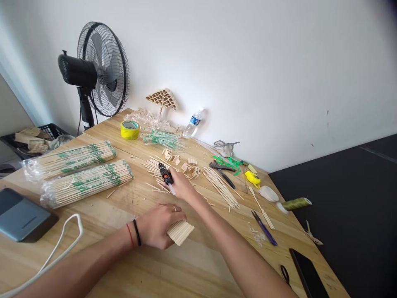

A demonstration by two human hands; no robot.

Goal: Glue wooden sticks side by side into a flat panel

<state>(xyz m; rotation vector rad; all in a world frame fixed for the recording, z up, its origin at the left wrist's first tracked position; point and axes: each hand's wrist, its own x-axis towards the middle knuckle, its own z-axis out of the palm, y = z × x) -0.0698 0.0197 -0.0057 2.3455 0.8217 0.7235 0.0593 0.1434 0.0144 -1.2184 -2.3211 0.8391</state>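
My left hand (159, 225) grips a small flat panel of wooden sticks (181, 232) laid side by side; part of the panel is hidden by the fingers. Farther out, my right hand (180, 185) is closed around a black hot glue gun (165, 174), with a pale glue stick (171, 189) poking out of its back end. Short cut sticks (153, 167) lie scattered under and beside the gun. Just beyond are several small stick-built pieces (191, 169). Right of my right hand lies a bunch of long skewers (220, 187).
Two plastic-wrapped skewer packs (89, 182) lie at left, near a power bank (23, 215) and white cable (63, 231). Yellow tape (130, 130), a water bottle (193, 123) and a fan (102, 70) stand behind. Pliers (226, 178), purple-handled scissors (265, 229) and a phone (308, 273) lie at right.
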